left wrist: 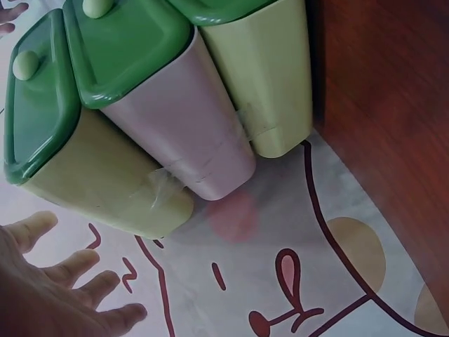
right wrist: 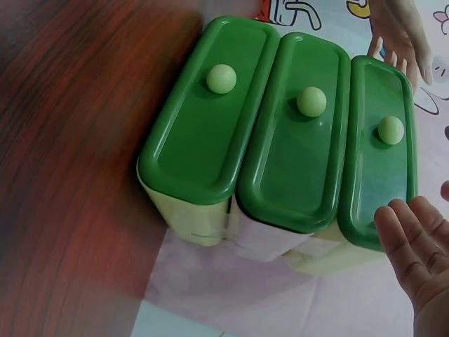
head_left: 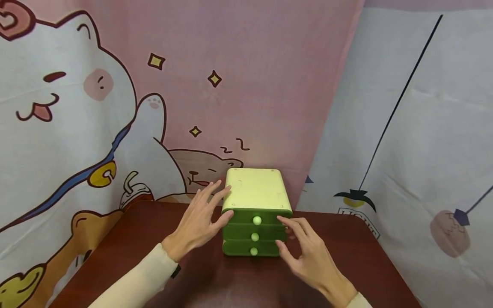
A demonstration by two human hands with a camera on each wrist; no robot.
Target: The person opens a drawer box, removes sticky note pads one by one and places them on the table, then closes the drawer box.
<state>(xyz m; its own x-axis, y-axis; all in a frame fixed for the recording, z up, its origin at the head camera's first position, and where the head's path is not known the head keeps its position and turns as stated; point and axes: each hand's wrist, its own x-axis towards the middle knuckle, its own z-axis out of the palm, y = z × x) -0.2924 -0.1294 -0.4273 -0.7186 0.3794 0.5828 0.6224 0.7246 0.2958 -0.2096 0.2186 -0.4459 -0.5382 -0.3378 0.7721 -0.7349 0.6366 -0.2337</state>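
A small three-drawer box (head_left: 256, 188) stands on the table, with a pale yellow top, green drawer fronts and round light-green knobs. In the left wrist view its sides show pale yellow and a pink middle drawer (left wrist: 186, 119), with bits of clear tape. My left hand (head_left: 198, 220) hovers at the box's upper left, fingers spread and nothing held. On the other side, my right hand (head_left: 310, 254) is beside the drawer fronts, fingers extended and loosely bent. The right wrist view shows its fingertips close to the top drawer front (right wrist: 379, 161); whether they touch I cannot tell.
The dark red-brown table (head_left: 339, 239) extends to both sides of the box. Behind it hangs a pink and white cloth (head_left: 269, 85) printed with cartoon animals.
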